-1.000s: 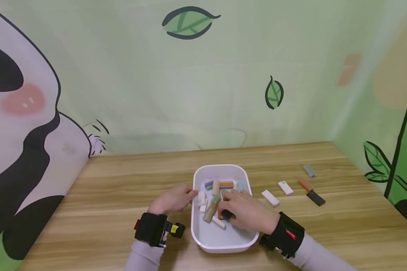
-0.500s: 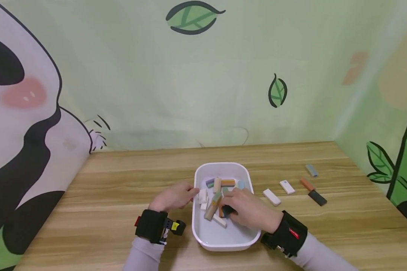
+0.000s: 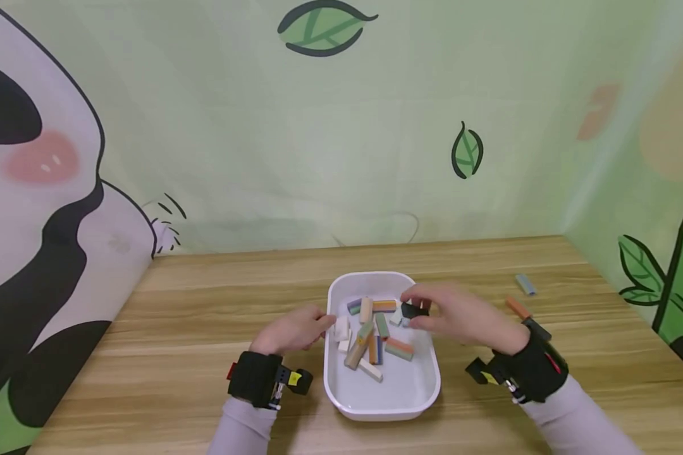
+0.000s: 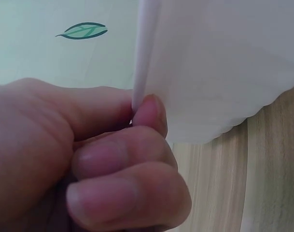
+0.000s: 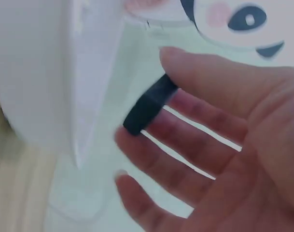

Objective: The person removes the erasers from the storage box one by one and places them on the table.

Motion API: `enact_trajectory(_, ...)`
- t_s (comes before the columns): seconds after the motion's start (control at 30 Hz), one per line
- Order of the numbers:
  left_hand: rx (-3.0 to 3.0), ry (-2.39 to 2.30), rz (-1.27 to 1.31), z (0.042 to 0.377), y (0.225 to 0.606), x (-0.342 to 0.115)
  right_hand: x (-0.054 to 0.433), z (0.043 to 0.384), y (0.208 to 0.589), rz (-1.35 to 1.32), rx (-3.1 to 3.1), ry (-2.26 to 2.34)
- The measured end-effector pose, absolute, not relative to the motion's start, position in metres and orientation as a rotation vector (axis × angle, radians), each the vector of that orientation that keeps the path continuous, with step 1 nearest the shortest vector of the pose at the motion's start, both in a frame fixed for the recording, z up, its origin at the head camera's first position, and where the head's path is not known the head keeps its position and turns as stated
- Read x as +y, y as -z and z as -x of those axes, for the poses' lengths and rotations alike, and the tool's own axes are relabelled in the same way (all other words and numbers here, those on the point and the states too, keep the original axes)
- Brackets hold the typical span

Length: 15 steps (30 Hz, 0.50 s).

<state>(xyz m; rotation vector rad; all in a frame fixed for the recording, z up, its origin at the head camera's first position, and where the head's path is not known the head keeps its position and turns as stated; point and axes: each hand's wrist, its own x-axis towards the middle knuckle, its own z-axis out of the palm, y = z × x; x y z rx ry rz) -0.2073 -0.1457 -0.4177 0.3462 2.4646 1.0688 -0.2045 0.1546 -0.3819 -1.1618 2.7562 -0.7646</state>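
Observation:
A white plastic tray [image 3: 381,404] stands on the wooden table with several small blocks in it, some white and some two-toned. My left hand [image 3: 296,328] pinches the tray's left rim between thumb and fingers; the left wrist view shows the hand [image 4: 118,159] at the thin edge. Over the tray's right rim, my right hand [image 3: 467,313] holds a small black block [image 3: 413,310] between thumb and fingers. In the right wrist view this dark block [image 5: 149,106] is slightly blurred, and the tray's outer wall [image 5: 35,72] lies beside it.
Right of the tray, a grey-blue block [image 3: 526,284] and an orange block [image 3: 518,307] lie on the table [image 3: 205,303]. A dark block [image 3: 537,328] is partly behind my right wristband. Behind the table hangs a pale green printed backdrop [image 3: 262,158].
My right hand has risen from among the blocks and moved right to the tray's rim with the black block. It now covers two white blocks seen earlier on the table. My left hand stays put.

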Motion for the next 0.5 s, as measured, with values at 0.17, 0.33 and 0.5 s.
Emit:
enact_trajectory(0.17, 2.467, -1.063, -0.355, 0.208, 0.416, -0.145, 0.180, 0.215, 0.372, 0.998, 2.764, 0.793)
enact_trajectory(0.33, 2.471, -1.055, -0.364, 0.208, 0.416, -0.144, 0.203, 0.230, 0.378, 0.867, 2.813, 0.763)
enact_trajectory(0.5, 2.475, -1.048, -0.347, 0.207, 0.417, -0.144, 0.225, 0.245, 0.394, 0.708, 2.877, 0.697)
